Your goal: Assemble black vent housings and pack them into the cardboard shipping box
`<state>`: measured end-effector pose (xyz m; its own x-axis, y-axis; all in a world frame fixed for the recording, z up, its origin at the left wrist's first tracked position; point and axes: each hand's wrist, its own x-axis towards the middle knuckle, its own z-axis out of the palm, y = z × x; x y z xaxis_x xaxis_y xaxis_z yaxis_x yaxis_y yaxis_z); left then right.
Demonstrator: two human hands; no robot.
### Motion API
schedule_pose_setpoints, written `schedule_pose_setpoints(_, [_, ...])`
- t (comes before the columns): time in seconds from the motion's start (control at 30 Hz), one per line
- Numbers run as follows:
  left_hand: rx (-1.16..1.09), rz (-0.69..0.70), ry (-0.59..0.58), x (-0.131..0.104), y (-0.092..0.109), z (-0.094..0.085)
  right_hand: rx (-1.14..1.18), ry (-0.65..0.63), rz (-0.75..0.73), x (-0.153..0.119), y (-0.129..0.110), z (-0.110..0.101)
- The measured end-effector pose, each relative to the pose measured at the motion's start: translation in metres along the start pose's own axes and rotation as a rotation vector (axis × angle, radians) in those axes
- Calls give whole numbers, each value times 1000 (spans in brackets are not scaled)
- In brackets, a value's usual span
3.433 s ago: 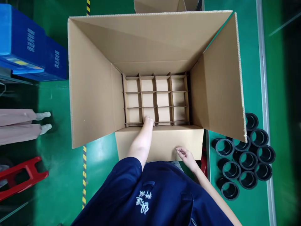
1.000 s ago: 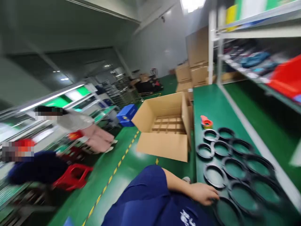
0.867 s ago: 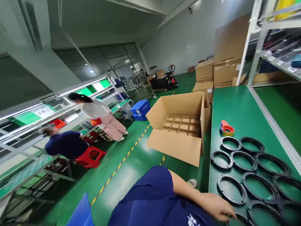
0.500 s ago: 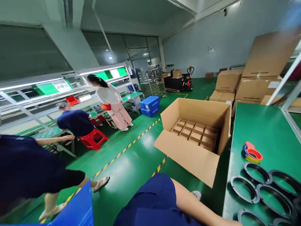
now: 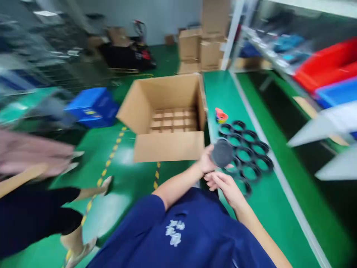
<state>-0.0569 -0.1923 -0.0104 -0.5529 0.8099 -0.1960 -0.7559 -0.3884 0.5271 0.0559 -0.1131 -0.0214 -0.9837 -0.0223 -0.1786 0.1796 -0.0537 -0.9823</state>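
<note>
My left hand (image 5: 206, 160) grips a dark grey round disc (image 5: 222, 153) by its left side, above the near-left edge of the green table. Just below it, my right hand (image 5: 224, 185) is close to the left wrist, its fingers curled in; whether anything is between them cannot be made out. Several black rings (image 5: 244, 153) lie close together on the table, right beside and partly behind the disc. Beyond them sits a red and yellow tape dispenser (image 5: 221, 115).
A large open cardboard box (image 5: 169, 147) with dividers inside stands left of the green table (image 5: 279, 223). Blue crates (image 5: 92, 106) are on the floor further left. A person (image 5: 36, 219) is close by at left. Stacked cartons (image 5: 189, 48) stand behind; red bins (image 5: 329, 65) at right.
The view has swung right and down. Both my hands have come into sight, the left holding the disc. The table and rings now lie nearer the middle; the seated person is out of view.
</note>
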Motion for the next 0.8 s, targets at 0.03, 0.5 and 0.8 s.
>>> schedule_pose_setpoints(0.03, [-52,-69,-16,11,-1,-11,-24,111,-19,-11,-2,-13])
schedule_pose_setpoints(0.5, [-96,-664,-122,51,-45,12,-833,807,-301,-46,-2,-104])
schedule_pose_setpoints(0.8, [-55,-786,-183,59,-64,33,-884,1181,-81,-81,15,-135])
